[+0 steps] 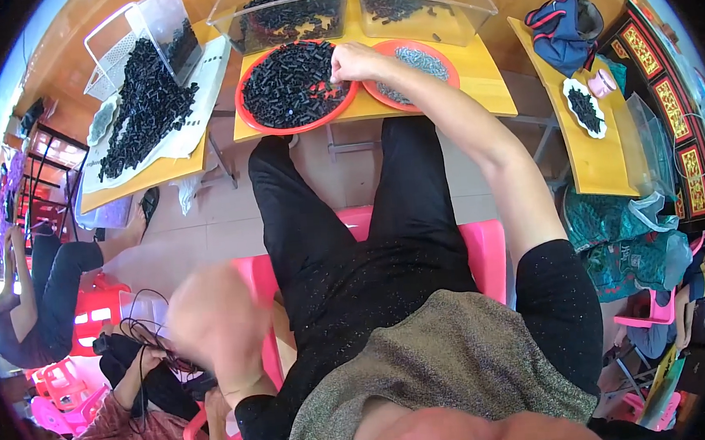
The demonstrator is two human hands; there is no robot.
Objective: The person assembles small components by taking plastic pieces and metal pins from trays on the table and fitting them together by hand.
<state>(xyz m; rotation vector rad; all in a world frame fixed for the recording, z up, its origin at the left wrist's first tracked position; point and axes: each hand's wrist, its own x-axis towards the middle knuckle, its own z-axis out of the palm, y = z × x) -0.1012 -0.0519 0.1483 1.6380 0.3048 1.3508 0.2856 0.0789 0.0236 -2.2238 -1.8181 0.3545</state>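
My right hand (350, 61) reaches over the right rim of a round red tray (240, 105) full of small black tube-like pieces (282, 86). Its fingers are pinched together, and whatever they hold is too small or hidden to make out. Under that forearm stands a second round red tray (452, 70) with small silvery metal parts (415, 67). Off to the left of my seat, apart from the table, my left hand (216, 319) is smeared by motion, so its fingers cannot be read.
Two clear bins (290, 28) of black pieces stand behind the trays. More pieces spill from a white basket (109, 73) onto the left table. A white dish (584, 110) and a blue bag (566, 29) rest on the right table. Other people sit at the left and far right.
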